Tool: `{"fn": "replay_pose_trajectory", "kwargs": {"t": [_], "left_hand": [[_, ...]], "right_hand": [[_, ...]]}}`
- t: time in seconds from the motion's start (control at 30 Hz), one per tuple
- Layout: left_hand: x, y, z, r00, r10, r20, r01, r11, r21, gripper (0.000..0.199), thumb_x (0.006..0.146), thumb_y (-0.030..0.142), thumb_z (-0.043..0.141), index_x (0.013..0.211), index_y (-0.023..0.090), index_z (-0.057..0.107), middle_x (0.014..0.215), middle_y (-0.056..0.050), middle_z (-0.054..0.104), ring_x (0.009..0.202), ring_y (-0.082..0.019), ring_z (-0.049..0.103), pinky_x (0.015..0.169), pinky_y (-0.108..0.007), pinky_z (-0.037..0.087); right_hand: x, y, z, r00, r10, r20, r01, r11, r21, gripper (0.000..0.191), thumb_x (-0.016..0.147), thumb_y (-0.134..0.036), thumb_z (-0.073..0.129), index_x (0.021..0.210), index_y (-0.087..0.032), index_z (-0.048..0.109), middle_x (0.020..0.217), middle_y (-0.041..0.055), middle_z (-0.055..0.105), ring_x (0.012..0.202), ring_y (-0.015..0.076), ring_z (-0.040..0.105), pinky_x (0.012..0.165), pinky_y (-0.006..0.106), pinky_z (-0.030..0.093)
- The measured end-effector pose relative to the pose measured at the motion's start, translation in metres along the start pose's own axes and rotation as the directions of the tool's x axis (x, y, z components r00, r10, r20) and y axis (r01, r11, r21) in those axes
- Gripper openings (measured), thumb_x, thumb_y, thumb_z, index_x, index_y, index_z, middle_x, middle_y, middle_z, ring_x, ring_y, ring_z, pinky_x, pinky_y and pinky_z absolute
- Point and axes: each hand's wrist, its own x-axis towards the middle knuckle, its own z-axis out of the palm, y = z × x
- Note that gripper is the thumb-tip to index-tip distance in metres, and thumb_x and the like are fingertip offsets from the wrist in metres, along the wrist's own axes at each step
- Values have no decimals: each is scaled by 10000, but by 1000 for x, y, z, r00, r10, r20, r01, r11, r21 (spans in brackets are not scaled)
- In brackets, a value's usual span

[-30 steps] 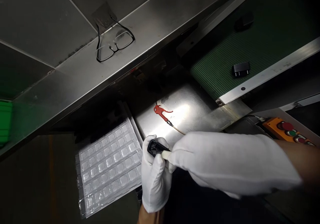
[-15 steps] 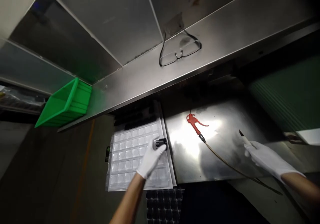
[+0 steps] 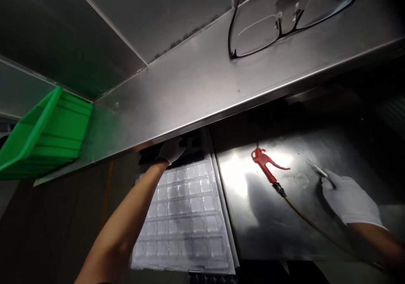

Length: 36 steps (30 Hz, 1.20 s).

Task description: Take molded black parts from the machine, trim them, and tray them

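Note:
My left hand (image 3: pixel 171 150), in a white glove, reaches under the shelf edge to the far rows of a clear compartment tray (image 3: pixel 180 223). Black pieces (image 3: pixel 193 155) fill those rows. Its fingers are at a dark piece, but shadow hides whether they grip it. My right hand (image 3: pixel 349 197), also gloved, holds a slim pointed metal tool, probably tweezers (image 3: pixel 320 171), over the metal bench (image 3: pixel 284 233). Between the tray and that hand lies a red air gun (image 3: pixel 265 164) with a hose.
A metal shelf (image 3: pixel 190 94) crosses above the far part of the bench. Black-rimmed glasses (image 3: pixel 262 37) lie on it, and a green bin (image 3: pixel 60 128) stands at its left end. Part of another tray with black pieces (image 3: pixel 211 278) shows at the bottom edge.
My left hand, which held a black piece over the tray's right side, has moved away to the far rows. The tool in my right hand is now turned differently. The view has shifted closer.

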Motion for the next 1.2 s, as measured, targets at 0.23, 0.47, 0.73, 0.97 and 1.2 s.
{"fn": "replay_pose_trajectory", "kwargs": {"t": [0.23,0.47,0.73,0.97,1.2], "left_hand": [[4,20,27,980,-180,-86,191,972,135,532,931,588,499,1098,124,698,1051,-219,734,1013,-405,692,857,-476,533],[13,18,21,975,-220,7,220,975,14,549,903,627,527,1039,125,702,946,-182,752,904,-358,723,742,-398,524],[1,0,6,993,-34,111,41,997,-64,336,882,395,579,1127,200,701,1022,-71,752,895,-246,699,775,-321,487],[12,7,11,997,-59,56,60,998,-8,429,893,572,553,982,190,726,976,-105,740,912,-292,669,807,-368,457],[14,5,-11,973,-107,205,117,992,-39,257,764,319,683,981,183,706,796,-36,699,716,-203,610,669,-304,435]], "right_hand": [[-6,-17,6,993,115,0,-115,993,-9,653,1019,-621,31,1530,-380,358,1538,34,341,1014,297,606,752,439,480],[-3,-14,25,985,-31,-169,30,1000,-5,366,1041,-489,162,1181,-252,403,1325,113,426,803,238,567,569,351,364],[2,-15,25,983,-53,-175,51,999,-16,382,1041,-470,176,1234,-269,437,1359,95,424,992,283,597,651,378,430],[0,-15,23,977,-67,-202,61,997,-37,394,1055,-431,223,1301,-257,477,1307,98,482,931,261,582,656,367,429],[11,-26,11,981,-102,-166,73,982,-174,310,1072,-319,279,1253,-262,525,1081,74,556,848,246,520,581,325,323]]}}
